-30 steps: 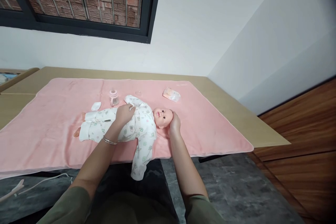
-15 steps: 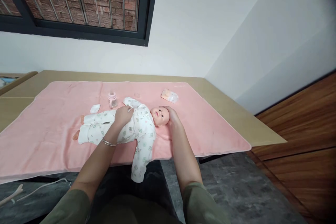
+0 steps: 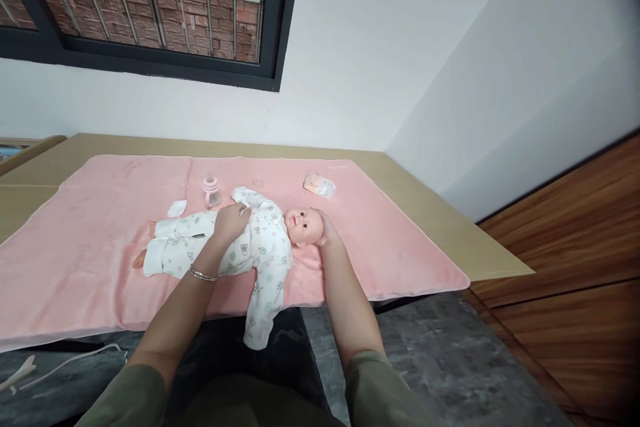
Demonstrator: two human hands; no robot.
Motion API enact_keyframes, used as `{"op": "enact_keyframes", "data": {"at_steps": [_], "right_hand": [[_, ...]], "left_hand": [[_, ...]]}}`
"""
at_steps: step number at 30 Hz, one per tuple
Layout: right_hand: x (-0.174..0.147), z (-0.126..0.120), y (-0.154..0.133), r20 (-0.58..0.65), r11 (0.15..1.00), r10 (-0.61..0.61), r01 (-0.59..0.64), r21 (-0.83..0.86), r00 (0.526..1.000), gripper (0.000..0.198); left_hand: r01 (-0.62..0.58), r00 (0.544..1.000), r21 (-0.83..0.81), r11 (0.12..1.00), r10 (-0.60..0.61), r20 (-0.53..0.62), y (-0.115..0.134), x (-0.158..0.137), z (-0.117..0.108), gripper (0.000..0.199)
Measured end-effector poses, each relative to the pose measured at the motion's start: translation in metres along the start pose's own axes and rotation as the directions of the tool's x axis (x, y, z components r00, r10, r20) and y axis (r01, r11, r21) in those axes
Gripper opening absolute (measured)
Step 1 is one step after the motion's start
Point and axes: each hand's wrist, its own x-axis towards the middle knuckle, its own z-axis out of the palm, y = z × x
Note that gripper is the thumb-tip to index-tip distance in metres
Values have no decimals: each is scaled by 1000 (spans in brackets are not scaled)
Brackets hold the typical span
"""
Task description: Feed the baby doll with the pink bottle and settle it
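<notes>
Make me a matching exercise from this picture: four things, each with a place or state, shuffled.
Things
1. left hand
2. right hand
3. baby bottle
4. blanket

Places or states
A. standing upright
B. against the head of the doll
C. spread out under the doll
D. on the doll's patterned clothes

Right pairs: 1-D, 2-B, 3-A, 4-C

At frame centre, a clothed doll lies on a pink blanket, the left hand on its torso, the right hand cupping its head. A bottle stands behind; upper left, a barred window.
</notes>
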Motion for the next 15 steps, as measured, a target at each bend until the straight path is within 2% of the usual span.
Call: {"op": "enact_keyframes", "data": {"at_steps": [2,8,11,15], "right_hand": [[0,-2,1,66,987,110,-117,108,992,63],[0,-5,0,68,961,184,-194,199,981,64],[-1,-8,-1,103,956,213,-230,183,971,68],[-3,-11,-5,79,960,257,-264,91,963,63]], "left_hand": [[1,1000,-4,1000,-1,-2,0,0,0,39],[10,1000,-31,999,-9,5,0,-1,-1,38],[14,1000,-47,999,-13,10,0,0,-2,38],[18,1000,-64,998,-17,14,-1,0,-1,38]]}}
